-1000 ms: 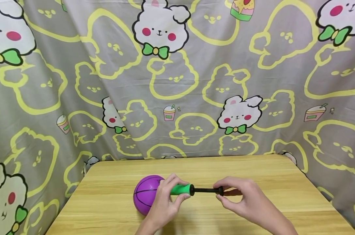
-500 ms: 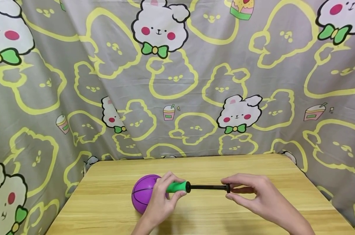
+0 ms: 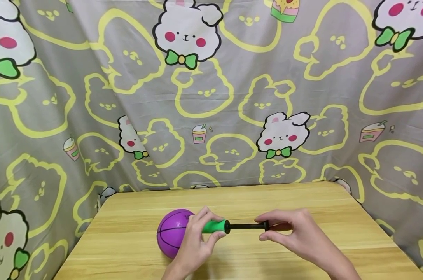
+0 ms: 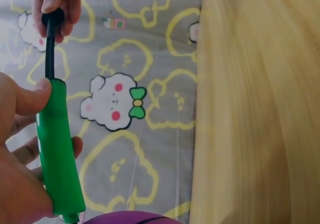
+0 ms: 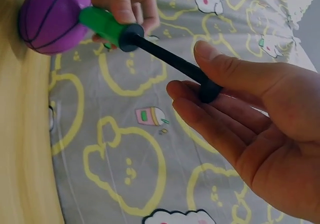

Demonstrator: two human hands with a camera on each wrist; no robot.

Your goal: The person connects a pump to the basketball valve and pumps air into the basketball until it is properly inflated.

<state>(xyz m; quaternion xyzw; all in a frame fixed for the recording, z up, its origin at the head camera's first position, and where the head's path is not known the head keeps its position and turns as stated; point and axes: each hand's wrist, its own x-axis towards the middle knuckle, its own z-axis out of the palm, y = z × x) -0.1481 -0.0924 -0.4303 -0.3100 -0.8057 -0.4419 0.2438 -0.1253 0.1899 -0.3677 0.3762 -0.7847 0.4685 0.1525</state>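
A green hand pump with a black plunger rod lies sideways above the wooden table, its nozzle end at a purple ball with black lines. My left hand grips the green barrel, thumb and fingers curled round it, and hides part of the ball in the head view. With thumb and fingertips my right hand pinches the black end knob of the plunger. Between barrel and knob a length of the black rod shows.
The wooden table extends under and around both hands. Behind it and at both sides hangs a grey curtain printed with rabbits and yellow outlines.
My right hand pulled the plunger out to the right, then pushed it partway back in. The left hand keeps its hold on the barrel. The head view has shifted slightly.
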